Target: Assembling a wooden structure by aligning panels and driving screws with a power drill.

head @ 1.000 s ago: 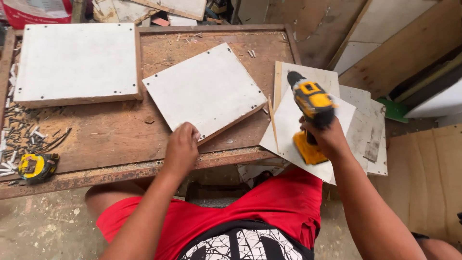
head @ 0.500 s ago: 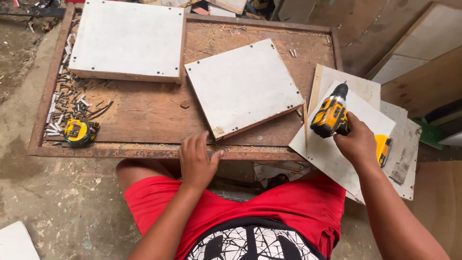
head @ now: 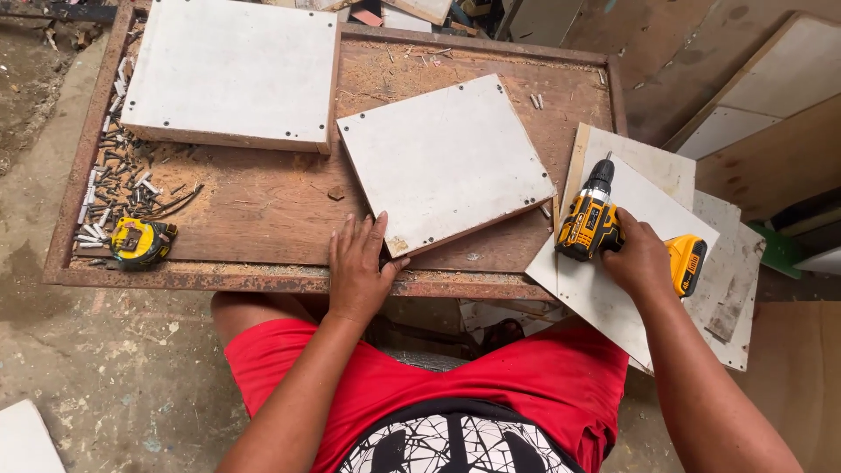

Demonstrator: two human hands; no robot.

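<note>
The person sits at a worn wooden workbench (head: 263, 206) and the right hand (head: 638, 261) is wrapped shut round the handle of a yellow and black cordless drill (head: 604, 229), which lies on its side on a stack of pale offcut boards (head: 648, 206) at the bench's right edge, chuck pointing away from the body. The left hand (head: 357, 267) rests flat and open on the bench, fingers spread, holding nothing; its fingertips touch the near corner of a white square panel (head: 445, 162) that lies tilted across the middle of the bench.

Several things could go wrong from this position. The offcut boards overhang the bench with little under them, so weight from the drill and wrist could tip or slide the stack toward the person's lap. A finger on the trigger would likely spin the chuck against the board, and the drill could skid. The square panel is only steadied at one corner by an open palm, so it could swivel if pushed. It also seems to overlap the bench's near rim, which makes a slip toward the red shorts (head: 455, 385) possible.

Loose screws (head: 109, 188) lie scattered at the left beside a yellow tape measure (head: 140, 241), near the edge, and a knock could send them to the floor. A larger white panel (head: 232, 74) sits at the far left, well apart from both hands
</note>
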